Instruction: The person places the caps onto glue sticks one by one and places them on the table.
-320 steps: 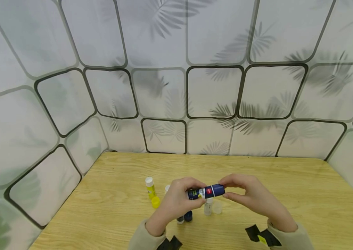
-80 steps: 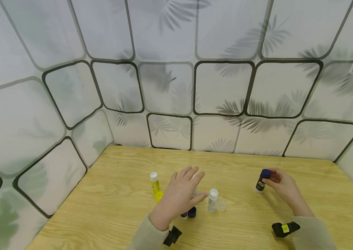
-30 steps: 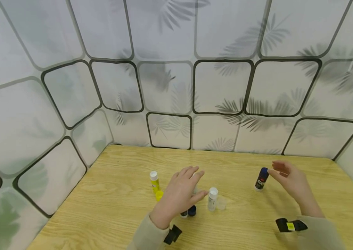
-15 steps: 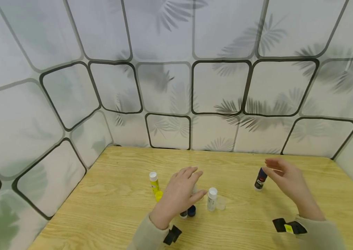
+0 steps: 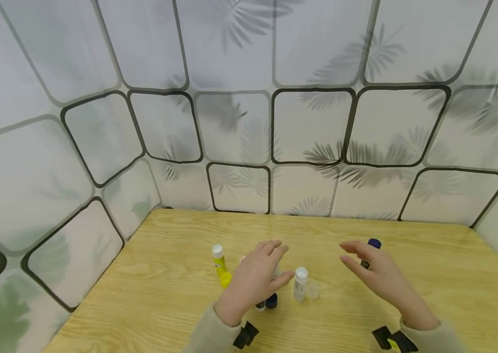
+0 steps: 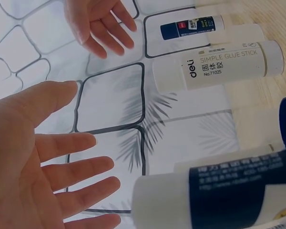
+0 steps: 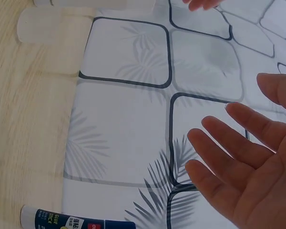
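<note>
My left hand [image 5: 253,277] hovers with spread fingers over several glue sticks and holds nothing. Partly hidden under it are an uncapped navy glue stick [image 6: 229,195] and its dark blue cap [image 5: 271,300]. Just right of its thumb stands a white glue stick [image 5: 300,284] without its cap; a translucent cap [image 5: 313,289] lies beside it. My right hand [image 5: 379,279], also holding nothing, is in the air with thumb and fingers apart. Behind it a capped navy glue stick [image 5: 374,243] stands upright, mostly hidden in the head view; the right wrist view shows its label.
To the left of my left hand stands a yellow glue stick [image 5: 219,260] with a white top, its yellow cap [image 5: 225,279] close by. All stand on a wooden table [image 5: 178,255] with a patterned curtain [image 5: 306,127] behind and at the sides.
Both hands held the navy glue stick at first. Later my right hand held it upright at the table's right, then released it and has now moved left. My left hand stayed nearly still lately.
</note>
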`<state>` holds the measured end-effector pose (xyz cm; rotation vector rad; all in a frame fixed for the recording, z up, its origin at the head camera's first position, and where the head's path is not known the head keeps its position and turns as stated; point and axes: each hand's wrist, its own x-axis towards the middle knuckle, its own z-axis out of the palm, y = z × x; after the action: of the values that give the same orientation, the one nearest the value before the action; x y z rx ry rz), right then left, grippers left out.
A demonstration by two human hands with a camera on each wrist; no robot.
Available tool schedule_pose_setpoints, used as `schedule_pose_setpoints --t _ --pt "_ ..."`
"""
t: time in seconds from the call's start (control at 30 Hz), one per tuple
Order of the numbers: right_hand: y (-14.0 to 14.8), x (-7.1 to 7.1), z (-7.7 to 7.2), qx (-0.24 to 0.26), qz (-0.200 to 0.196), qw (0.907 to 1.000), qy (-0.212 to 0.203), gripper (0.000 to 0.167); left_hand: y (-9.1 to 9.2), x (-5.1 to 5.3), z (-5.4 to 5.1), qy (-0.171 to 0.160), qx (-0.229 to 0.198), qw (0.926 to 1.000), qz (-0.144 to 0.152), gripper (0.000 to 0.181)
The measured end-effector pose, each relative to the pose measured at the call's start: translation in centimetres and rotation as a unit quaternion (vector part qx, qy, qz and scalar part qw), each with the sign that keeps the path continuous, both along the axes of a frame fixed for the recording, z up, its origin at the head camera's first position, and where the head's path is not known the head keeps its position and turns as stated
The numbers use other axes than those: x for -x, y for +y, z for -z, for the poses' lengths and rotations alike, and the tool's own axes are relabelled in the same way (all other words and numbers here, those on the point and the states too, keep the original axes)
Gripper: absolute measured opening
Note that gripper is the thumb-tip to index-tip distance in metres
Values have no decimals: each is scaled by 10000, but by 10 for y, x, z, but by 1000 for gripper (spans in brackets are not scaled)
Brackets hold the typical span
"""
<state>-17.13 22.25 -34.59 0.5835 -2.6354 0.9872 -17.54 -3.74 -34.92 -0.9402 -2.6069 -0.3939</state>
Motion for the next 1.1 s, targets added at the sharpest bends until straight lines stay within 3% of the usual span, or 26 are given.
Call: schedule_pose_setpoints --t 0.27,0.47,0.73,0.87,1.1 --pt "-4 -4 3 69 -223 9997 60 29 3 0 3 198 -73 9998 42 48" --pt "-4 -4 3 -22 -202 9996 170 28 12 2 2 234 -366 9991 -11 47" --pt "-5 -4 6 -71 -146 9996 241 26 28 4 2 -263 -953 9947 -279 45" --pt "-4 -4 6 -71 -132 9997 177 26 36 5 3 -504 -1040 9925 -410 44" --pt "-4 -3 7 -28 -110 9999 74 26 48 9 13 -1412 -890 9844 -555 48"
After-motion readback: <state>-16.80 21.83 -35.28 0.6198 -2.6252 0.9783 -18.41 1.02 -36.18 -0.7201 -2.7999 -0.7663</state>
